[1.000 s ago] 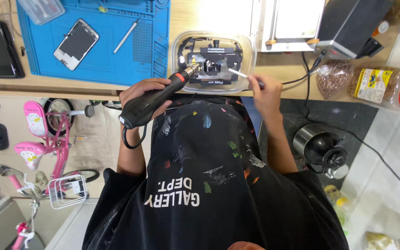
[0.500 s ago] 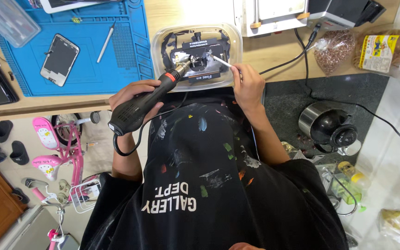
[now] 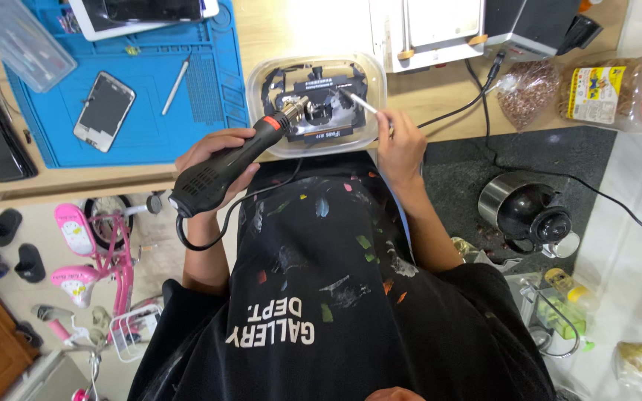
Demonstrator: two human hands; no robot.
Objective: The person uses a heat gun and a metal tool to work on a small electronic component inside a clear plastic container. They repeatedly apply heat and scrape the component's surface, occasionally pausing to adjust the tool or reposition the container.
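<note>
Left hand (image 3: 213,160): closed around the grip of a black hot-air tool with a red collar and metal nozzle (image 3: 235,160). The tool's long axis slants from the hand up and rightward; its nozzle tip sits over the black fixture plate (image 3: 321,111), just beyond the hand's knuckles.

Right hand (image 3: 401,145): pinched on slim white-handled tweezers (image 3: 362,105), which slant up and leftward from the fingers toward the same plate. Both tool tips converge there; the right hand lies nearer the plate than the left.

Clear plastic tray (image 3: 261,82): holds the fixture plate, directly ahead of both hands on the pale wooden surface (image 3: 291,30).

Blue silicone work mat (image 3: 61,141): well to the left of the left hand; carries a white phone part (image 3: 104,111) and a slender silver tool (image 3: 175,92).

Hidden or unclear: the part clamped in the plate is too small to identify; whether the tweezer tips touch it cannot be told. A trailing black cord (image 3: 209,215) passes under the left forearm.
</note>
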